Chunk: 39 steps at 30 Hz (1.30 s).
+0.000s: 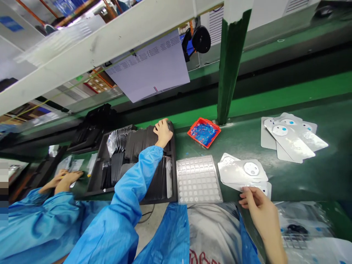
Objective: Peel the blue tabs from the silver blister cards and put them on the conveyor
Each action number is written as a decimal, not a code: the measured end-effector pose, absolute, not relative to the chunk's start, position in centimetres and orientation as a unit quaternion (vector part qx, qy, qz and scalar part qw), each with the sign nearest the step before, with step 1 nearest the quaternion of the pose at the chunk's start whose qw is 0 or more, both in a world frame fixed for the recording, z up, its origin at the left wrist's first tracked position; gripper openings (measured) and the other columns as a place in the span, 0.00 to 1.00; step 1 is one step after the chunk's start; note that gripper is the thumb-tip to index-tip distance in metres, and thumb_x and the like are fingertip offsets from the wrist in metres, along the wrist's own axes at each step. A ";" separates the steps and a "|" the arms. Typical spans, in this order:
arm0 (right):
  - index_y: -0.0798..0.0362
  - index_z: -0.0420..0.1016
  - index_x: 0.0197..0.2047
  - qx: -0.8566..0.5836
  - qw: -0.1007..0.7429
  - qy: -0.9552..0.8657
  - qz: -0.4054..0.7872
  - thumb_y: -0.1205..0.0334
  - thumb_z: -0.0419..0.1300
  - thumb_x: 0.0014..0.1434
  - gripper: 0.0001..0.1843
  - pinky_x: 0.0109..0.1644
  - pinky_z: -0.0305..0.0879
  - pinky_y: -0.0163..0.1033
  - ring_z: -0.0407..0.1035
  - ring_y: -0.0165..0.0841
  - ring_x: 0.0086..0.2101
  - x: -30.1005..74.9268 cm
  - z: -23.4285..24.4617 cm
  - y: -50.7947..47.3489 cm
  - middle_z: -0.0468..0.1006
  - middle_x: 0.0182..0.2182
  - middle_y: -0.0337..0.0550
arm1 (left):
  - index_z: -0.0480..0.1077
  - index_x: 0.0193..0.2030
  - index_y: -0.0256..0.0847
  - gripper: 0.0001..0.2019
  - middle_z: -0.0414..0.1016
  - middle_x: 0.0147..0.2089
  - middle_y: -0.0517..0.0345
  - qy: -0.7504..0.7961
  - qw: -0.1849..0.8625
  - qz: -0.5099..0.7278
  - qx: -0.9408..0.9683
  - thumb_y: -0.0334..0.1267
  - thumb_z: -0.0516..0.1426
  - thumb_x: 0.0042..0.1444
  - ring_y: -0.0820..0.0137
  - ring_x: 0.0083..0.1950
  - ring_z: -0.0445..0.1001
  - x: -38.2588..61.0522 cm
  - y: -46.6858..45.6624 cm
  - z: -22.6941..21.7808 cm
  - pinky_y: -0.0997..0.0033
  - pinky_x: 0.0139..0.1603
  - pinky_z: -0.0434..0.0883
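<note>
My left hand (163,132), in a blue sleeve, reaches to the far right corner of a black tray (172,172) filled with rows of thin black parts (139,141); its fingers curl over the top of that row. My right hand (257,203) rests at the near edge of the green belt, thumb and fingers pinching the near edge of a stack of silvery sheets (242,170) with round white labels. A clear blister tray (198,179) lies between the two hands.
A red dish (204,132) with blue bits sits by a green post (230,69). More silvery sheets (291,137) lie at right. A co-worker's hands (64,179) work at left beside other black trays (93,126). Plastic bags (302,227) lie near right.
</note>
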State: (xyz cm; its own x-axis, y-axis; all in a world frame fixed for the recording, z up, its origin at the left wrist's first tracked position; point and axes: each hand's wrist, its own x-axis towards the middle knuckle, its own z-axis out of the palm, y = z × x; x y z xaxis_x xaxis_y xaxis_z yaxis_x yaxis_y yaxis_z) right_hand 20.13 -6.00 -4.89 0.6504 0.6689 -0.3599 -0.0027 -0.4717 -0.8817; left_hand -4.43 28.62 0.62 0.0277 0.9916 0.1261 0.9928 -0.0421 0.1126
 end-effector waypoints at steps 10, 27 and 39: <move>0.46 0.76 0.31 -0.786 0.450 -0.219 0.363 0.21 0.61 0.44 0.34 0.32 0.81 0.47 0.79 0.44 0.24 20.5 -4.3 -6.4 0.82 0.25 0.48 | 0.75 0.56 0.44 0.13 0.76 0.65 0.35 -0.679 0.040 -0.059 -0.730 0.34 0.54 0.69 0.40 0.71 0.69 -4.9 28.5 2.2 0.38 0.65 0.69; 0.50 0.81 0.38 -0.800 0.526 -0.273 0.096 0.34 0.58 0.67 0.27 0.32 0.71 0.41 0.75 0.39 0.31 20.5 -5.6 -7.5 0.82 0.31 0.48 | 0.58 0.78 0.24 0.32 0.56 0.80 0.19 -0.658 0.027 -0.088 -0.747 0.30 0.49 0.67 0.36 0.83 0.55 -4.0 26.6 2.9 0.34 0.79 0.56; 0.49 0.73 0.48 -0.761 0.619 -0.100 0.167 0.26 0.65 0.57 0.35 0.34 0.78 0.45 0.78 0.40 0.34 19.2 -9.6 -9.7 0.79 0.36 0.44 | 0.55 0.82 0.37 0.52 0.54 0.85 0.27 -0.102 -0.135 0.084 -0.982 0.63 0.67 0.61 0.38 0.87 0.50 6.2 11.3 -0.1 0.38 0.81 0.59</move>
